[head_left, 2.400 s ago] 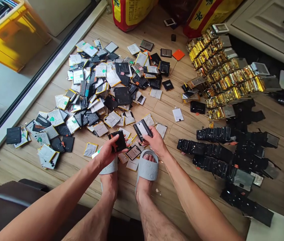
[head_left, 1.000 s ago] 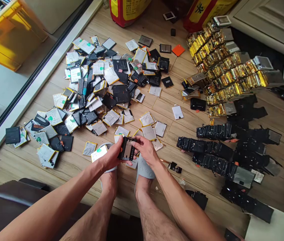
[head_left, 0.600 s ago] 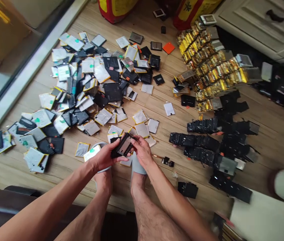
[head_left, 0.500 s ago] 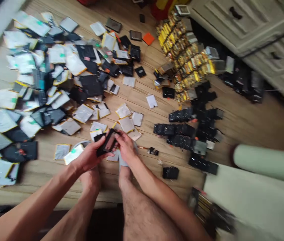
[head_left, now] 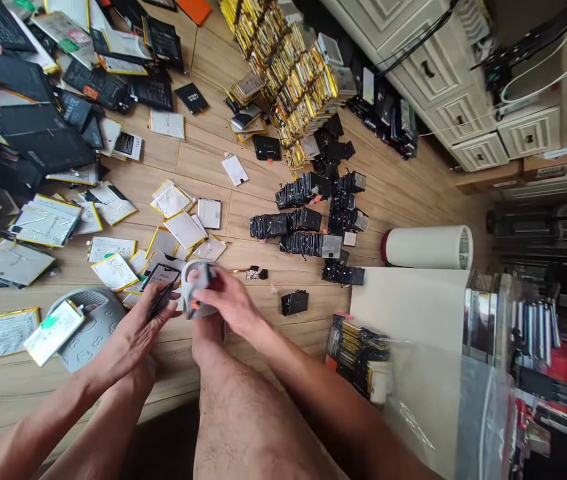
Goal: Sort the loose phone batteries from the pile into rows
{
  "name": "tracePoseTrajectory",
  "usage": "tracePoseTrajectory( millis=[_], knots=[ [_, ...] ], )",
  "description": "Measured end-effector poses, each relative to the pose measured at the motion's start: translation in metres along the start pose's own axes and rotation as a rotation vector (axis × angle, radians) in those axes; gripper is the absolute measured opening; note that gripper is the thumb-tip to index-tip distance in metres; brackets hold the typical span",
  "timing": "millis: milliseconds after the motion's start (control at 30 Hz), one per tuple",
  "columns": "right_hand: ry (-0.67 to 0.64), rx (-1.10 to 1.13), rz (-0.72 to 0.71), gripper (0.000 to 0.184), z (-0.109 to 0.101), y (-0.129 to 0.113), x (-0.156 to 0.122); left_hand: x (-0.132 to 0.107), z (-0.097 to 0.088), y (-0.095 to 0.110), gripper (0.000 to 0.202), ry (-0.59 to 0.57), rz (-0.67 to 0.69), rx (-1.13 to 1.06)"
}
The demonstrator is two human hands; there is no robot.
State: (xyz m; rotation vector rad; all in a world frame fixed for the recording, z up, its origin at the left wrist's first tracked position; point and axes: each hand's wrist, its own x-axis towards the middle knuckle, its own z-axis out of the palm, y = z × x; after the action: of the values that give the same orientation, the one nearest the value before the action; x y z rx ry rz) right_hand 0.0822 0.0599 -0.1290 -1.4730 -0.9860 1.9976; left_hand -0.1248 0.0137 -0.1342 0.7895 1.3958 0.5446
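My left hand (head_left: 131, 333) is low by my shin and pinches a thin dark flat piece (head_left: 160, 300) between thumb and fingers. My right hand (head_left: 231, 303) is blurred and grips a small grey piece (head_left: 201, 283) with an orange spot, just above a grey slipper (head_left: 194, 297) on my foot. Loose flat pouch batteries (head_left: 184, 230) lie on the wooden floor just beyond my hands. A second grey slipper (head_left: 88, 327) sits under my left hand, with several batteries on and around it.
Gold-edged battery stacks (head_left: 288, 73) and black battery rows (head_left: 303, 227) stand on the floor to the right. Beyond are white drawers (head_left: 438, 73), a white roll (head_left: 426, 247), a cream board (head_left: 408, 300), and a clear plastic bag (head_left: 443, 413).
The view has swung round to the right, bringing in the drawers and white roll. The dark item held by both hands now shows as separate pieces, one in each hand.
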Motion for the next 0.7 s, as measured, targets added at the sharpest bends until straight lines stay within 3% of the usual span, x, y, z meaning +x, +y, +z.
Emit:
tracePoseTrajectory(
  millis=[67,167,233,300,367,500,700],
  knots=[
    [0.094,-0.290,-0.048,0.066,-0.057,-0.005,-0.033,0.001,0.000,0.002,0.048,0.003,-0.029,-0.061],
    [0.295,-0.956,-0.013,0.070,-0.153,0.001,-0.084,0.003,-0.005,0.007,0.041,0.095,-0.105,-0.046],
    [0.287,-1.252,-0.005,0.064,-0.206,0.017,-0.108,0.006,-0.008,0.009,0.041,0.139,-0.128,-0.002],
    [0.218,-1.425,-0.033,0.063,-0.238,0.039,-0.121,0.007,-0.010,0.007,0.041,0.140,-0.115,0.028],
    [0.143,-1.508,-0.059,0.065,-0.250,0.063,-0.124,0.007,-0.011,0.003,0.040,0.119,-0.093,0.050],
    [0.117,-1.578,-0.026,0.075,-0.246,0.095,-0.118,0.005,-0.012,-0.006,0.038,0.129,-0.102,0.050],
    [0.067,-1.590,0.013,0.089,-0.250,0.097,-0.114,0.004,-0.016,-0.009,0.041,0.165,-0.170,0.033]
  ],
)
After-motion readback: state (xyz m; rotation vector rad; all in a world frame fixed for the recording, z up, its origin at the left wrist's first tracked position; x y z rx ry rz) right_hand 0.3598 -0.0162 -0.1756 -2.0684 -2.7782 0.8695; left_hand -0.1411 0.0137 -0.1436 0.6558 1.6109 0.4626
